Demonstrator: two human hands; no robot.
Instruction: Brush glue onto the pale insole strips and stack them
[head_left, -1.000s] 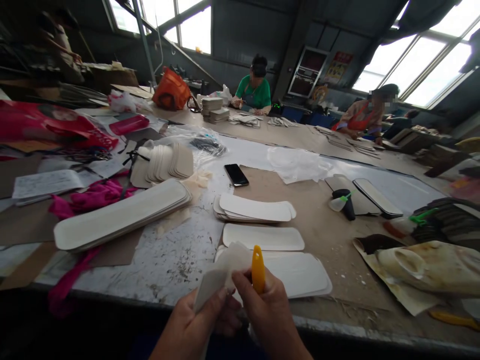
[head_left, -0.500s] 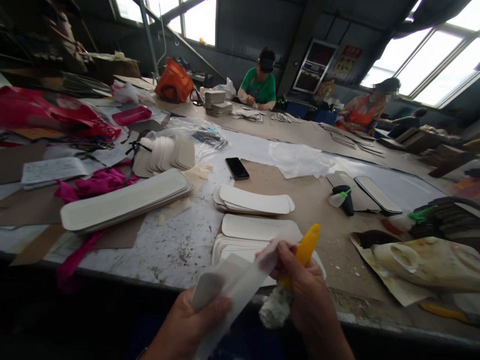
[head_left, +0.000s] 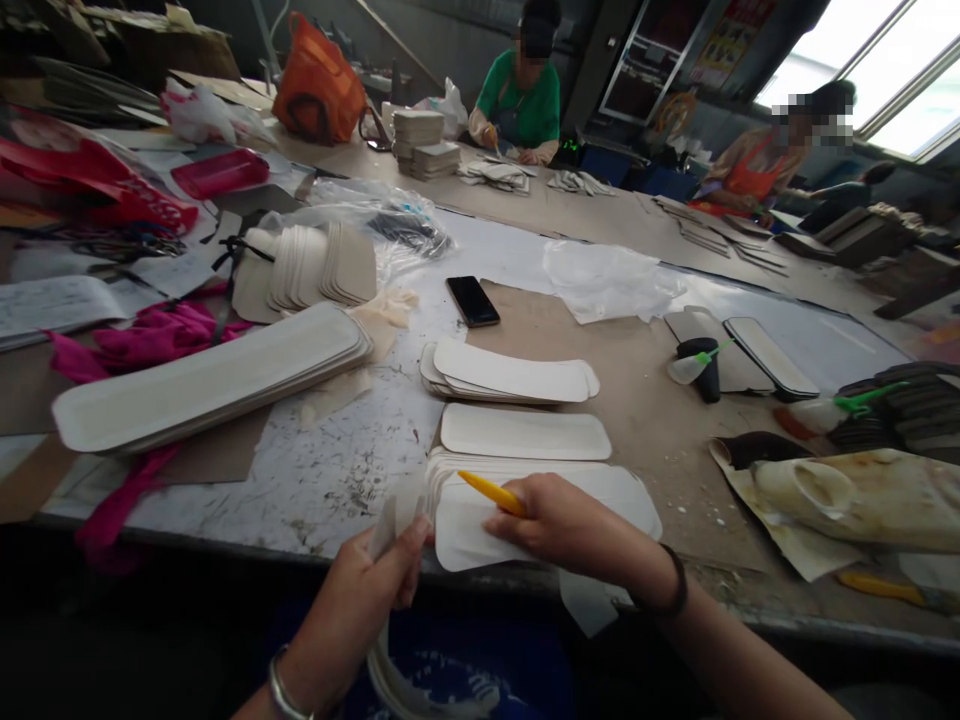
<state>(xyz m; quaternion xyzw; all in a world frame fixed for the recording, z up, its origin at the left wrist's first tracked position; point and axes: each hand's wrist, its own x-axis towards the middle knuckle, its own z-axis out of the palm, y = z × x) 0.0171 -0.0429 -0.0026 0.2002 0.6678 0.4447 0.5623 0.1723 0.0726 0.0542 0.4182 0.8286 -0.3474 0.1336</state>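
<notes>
My left hand, at the table's front edge, is closed on pale thin strips, blurred at their upper end. My right hand grips a yellow-handled brush; the handle points up-left and its working end is hidden below the hand. That hand rests low over a long white rounded panel, the top one of a fanned stack. Behind it lies another white panel, and farther back a small pile of curved panels. A pale flap hangs at the table edge under my right wrist.
A long panel stack lies left, with bundled pieces behind. A phone lies mid-table. To the right are a small glue bottle and a stained plastic jug. Below the edge is something blue. Two co-workers sit opposite.
My right hand has turned over and come down onto the white panel, the brush handle now pointing left. The strip once stretched between both hands stays only with my left hand. The view has tilted down.
</notes>
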